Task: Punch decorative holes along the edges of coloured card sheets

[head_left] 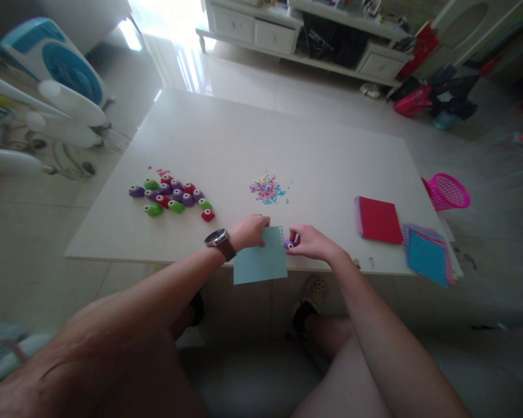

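Left hand (253, 230): pinching the blue sheet (261, 262) near its top left, thumb and fingers close together on the paper.
Right hand (310, 241): gripping the purple punch (290, 245) between thumb and fingertips, narrow grip.
Blue sheet: lying between the two hands at the near edge of the bench (331, 157), lower part hanging out past that edge.
Holes (281, 234): running in a row down the upper part of the sheet's right edge; shape too small to tell.
Purple punch: sitting at that same edge, by the low end of the row; whether paper is sitting in its slot, cannot tell.
Step in hand: apparently punching along the right edge, row looking partly done, lower stretch showing no holes.
Next move: seemingly calling for a steady left hand on the paper, the punch lining up with the row, then a squeeze; spacing needing care.
Bits (267, 188): lying in a multicoloured heap beyond the sheet.
Red bits (162, 173): scattering just behind the spare punches.
Spare punches (176, 195): clustering on the left; purple, green, red.
Paper stack (380, 219): sitting on the right, red on top.
Loose sheets (427, 255): fanning out beside the stack, blue on top, corners overhanging.
Pink basket (450, 191): standing past the bench's right end.
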Tool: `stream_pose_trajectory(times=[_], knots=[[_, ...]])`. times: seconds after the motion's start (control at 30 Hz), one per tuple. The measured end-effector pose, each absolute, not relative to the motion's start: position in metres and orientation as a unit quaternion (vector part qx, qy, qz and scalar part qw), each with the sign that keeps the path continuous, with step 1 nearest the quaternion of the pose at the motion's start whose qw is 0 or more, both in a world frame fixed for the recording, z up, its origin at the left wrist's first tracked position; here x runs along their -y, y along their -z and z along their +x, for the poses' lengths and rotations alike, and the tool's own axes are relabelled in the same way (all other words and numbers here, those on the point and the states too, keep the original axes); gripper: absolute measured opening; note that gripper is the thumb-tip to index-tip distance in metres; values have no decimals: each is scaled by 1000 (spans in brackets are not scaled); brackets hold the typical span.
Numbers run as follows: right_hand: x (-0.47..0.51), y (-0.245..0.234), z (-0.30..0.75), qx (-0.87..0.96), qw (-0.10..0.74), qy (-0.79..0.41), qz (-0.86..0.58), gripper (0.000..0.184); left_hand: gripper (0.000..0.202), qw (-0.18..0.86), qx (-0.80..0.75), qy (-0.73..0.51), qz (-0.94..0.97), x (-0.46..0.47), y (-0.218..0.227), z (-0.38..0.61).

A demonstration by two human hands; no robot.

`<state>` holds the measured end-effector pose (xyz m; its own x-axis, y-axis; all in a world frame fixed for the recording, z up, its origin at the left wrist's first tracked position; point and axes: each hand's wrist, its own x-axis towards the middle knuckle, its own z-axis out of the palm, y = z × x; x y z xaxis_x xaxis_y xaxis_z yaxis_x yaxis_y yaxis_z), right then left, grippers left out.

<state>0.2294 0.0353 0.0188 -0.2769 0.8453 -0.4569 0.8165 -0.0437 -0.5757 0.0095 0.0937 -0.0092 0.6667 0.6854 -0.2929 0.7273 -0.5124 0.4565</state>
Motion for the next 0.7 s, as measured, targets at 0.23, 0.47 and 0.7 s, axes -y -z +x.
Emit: stream_pose_trajectory(times=[0.23, 0.47, 0.7], knots=[[-35, -12, 228, 713, 8, -388, -584, 18, 59, 271, -417, 16, 868, -91, 6, 10], [-34, -17, 227, 717, 1, -397, -573, 14, 30, 293, -410, 45, 863, -89, 5, 11], [-32, -19, 228, 701, -6, -425, -573, 14, 23, 311, -411, 59, 855, -92, 12, 12]])
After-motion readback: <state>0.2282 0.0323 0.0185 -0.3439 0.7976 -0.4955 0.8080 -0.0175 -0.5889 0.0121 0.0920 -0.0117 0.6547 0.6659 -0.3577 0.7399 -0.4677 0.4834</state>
